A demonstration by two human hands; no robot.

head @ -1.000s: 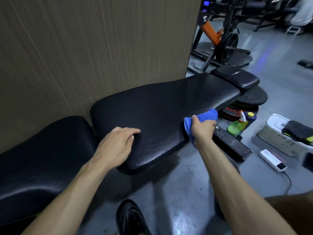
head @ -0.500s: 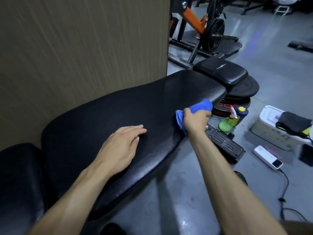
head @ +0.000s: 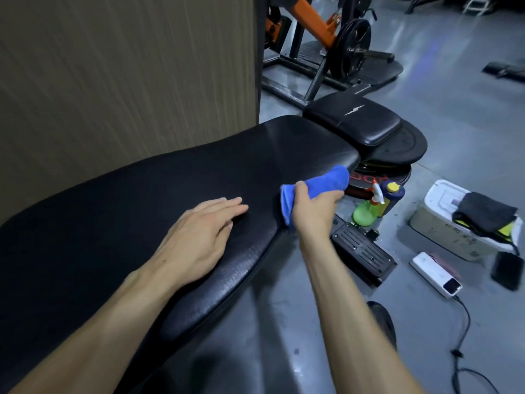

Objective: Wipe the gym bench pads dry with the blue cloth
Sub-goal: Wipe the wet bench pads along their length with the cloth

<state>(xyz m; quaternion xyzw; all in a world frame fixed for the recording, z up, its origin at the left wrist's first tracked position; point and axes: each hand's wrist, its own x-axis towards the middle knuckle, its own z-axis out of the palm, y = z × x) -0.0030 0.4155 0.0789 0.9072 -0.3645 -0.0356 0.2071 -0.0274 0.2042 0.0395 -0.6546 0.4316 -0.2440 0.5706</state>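
Observation:
A long black bench pad (head: 176,194) runs from lower left to upper right along a brown wall. A smaller black pad (head: 355,120) with a white logo sits just past its far end. My right hand (head: 312,211) grips the bunched blue cloth (head: 326,183) against the near side edge of the long pad, close to its far end. My left hand (head: 199,237) rests flat on top of the long pad, fingers straight, a little left of the cloth.
On the grey floor right of the bench stand a green spray bottle (head: 365,213) and a dark blue bottle (head: 393,196). A white box (head: 443,223) holds dark cloths. A white power bank (head: 437,274) with cable, a black footplate (head: 363,251) and weight plates (head: 397,143) lie nearby.
The view has shifted right along the bench. My right hand and the cloth have slid farther along the pad's side edge toward its far end. My left hand stays flat on top.

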